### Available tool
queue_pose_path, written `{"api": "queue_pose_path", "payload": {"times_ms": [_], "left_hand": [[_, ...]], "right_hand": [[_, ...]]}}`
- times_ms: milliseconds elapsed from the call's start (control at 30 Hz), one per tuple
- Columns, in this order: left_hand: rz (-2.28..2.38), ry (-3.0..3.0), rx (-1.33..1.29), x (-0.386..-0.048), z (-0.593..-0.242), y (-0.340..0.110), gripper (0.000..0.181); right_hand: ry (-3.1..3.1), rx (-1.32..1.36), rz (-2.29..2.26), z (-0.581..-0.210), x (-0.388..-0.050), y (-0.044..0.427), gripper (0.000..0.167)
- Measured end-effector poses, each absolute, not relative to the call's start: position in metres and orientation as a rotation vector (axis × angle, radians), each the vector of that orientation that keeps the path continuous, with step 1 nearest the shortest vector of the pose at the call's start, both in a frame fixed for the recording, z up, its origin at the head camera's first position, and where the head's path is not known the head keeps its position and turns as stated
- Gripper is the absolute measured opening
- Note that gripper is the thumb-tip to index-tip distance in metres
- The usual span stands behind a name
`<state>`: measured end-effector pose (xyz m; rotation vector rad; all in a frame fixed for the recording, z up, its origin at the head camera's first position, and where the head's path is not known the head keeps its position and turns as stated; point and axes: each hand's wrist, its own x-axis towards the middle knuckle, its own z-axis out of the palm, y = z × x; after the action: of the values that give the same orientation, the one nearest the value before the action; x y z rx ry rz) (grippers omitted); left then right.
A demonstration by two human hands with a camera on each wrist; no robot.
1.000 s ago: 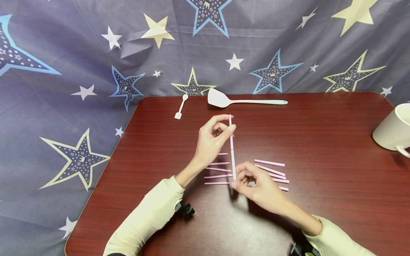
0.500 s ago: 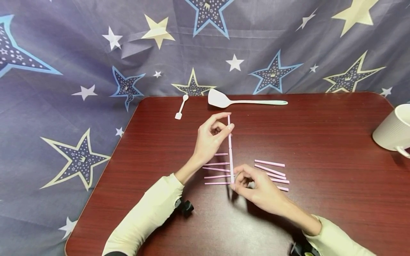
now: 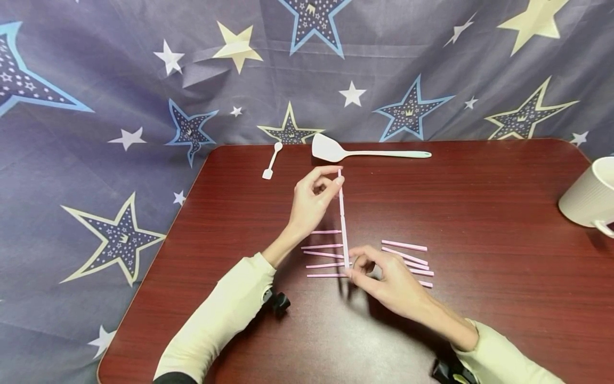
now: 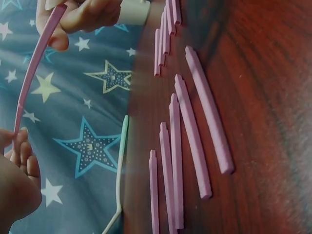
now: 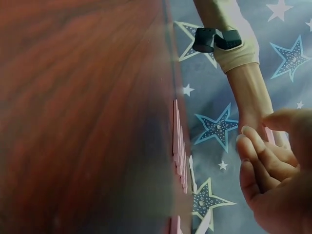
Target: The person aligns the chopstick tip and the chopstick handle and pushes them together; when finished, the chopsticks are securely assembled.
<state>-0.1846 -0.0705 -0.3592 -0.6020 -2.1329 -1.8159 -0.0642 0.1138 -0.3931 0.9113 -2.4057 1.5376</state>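
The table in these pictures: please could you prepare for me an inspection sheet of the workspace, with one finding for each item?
Surface: table, reddish-brown, wood-grained, glare near the front.
Job's things: long pink stick, held off the table; five pink sticks lying left; second pink group lying right, partly hidden.
Clutter: white spatula and small white scoop at the back; white mug at the right, cut by the frame.
Hands: left hand pinches the stick's far end; right hand holds its near end.
Cables: nothing seen.
Surroundings: star-printed cloth behind and left.
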Motion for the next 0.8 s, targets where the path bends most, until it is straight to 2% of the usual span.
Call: {"api": "queue_pose_path", "payload": {"times_ms": [167,333,500,567,733,800], "left_hand": [[-1.796,-2.152,-0.588,-0.19,-0.357,-0.071,0.025],[-1.752,-2.171,-0.593,-0.195,-0.356,-0.071,0.024],[-1.746,-2.18,-0.584,-0.203,-0.354,-0.068,0.023],[-1.746,-2.192,-0.577,-0.208,-0.354,-0.066,0.023],[-1.704,-2.237,-0.539,-0.222,-0.353,-0.063,0.023],[-1.691,-2.257,-0.521,-0.227,-0.354,-0.064,0.022]], "right_hand": [[-2.359,0.993,1.332,-0.394,-0.07,0.115,0.027],[-2.316,1.046,1.091,-0.394,-0.077,0.118,0.021],[-2.236,1.087,1.027,-0.395,-0.088,0.121,0.039],[-2.218,1.091,1.023,-0.396,-0.093,0.123,0.042],[-2.255,1.061,1.015,-0.395,-0.103,0.127,0.015],[-2.279,1.045,1.01,-0.394,-0.107,0.127,0.011]]}}
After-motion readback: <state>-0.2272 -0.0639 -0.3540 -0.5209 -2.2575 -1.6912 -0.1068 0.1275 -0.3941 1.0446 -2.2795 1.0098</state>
